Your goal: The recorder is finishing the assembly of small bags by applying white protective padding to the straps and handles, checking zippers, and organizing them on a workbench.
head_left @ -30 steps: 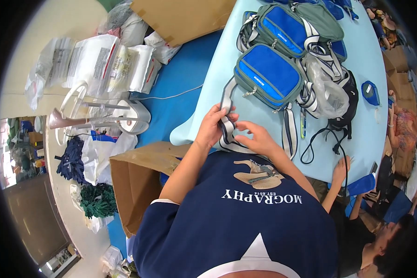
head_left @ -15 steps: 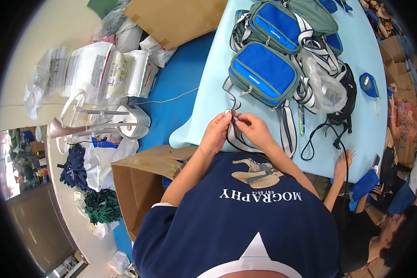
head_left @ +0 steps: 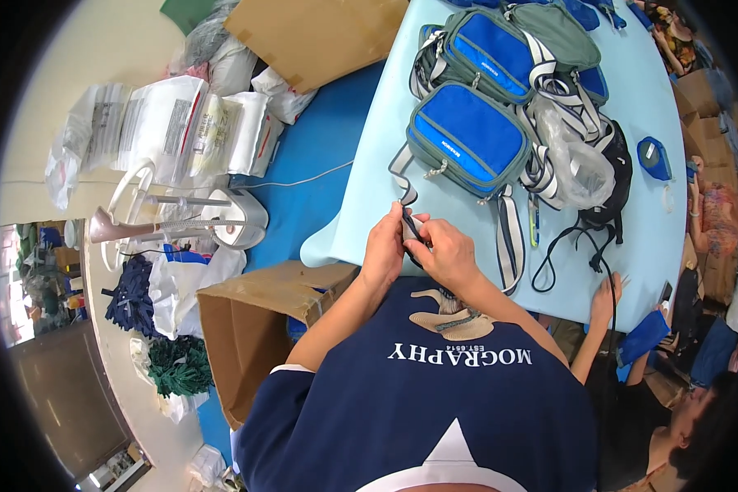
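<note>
A blue and grey-green zipped pouch bag (head_left: 467,135) lies on the table in front of me. From its left side a dark and white striped strap (head_left: 401,174) runs down to my hands. My left hand (head_left: 382,252) pinches this strap between thumb and fingers. Close beside it, my right hand (head_left: 446,248) is closed on a part of the strap just in front of my shirt. Something dark shows between the two hands, but the fingers mostly hide it. Another length of striped strap (head_left: 510,242) hangs from the bag's right side toward the near edge.
More blue and grey bags (head_left: 488,53) are piled behind. Clear plastic (head_left: 578,160), a black pouch with cords (head_left: 619,180) and a green pen-like tool (head_left: 534,220) lie rightward. An open cardboard box (head_left: 250,307) stands at left. A co-worker's hand (head_left: 605,297) rests at the table's right edge.
Both hands have come slightly nearer to me, the right one more. The strap between bag and left hand is straighter, and the white loop under my right hand no longer shows.
</note>
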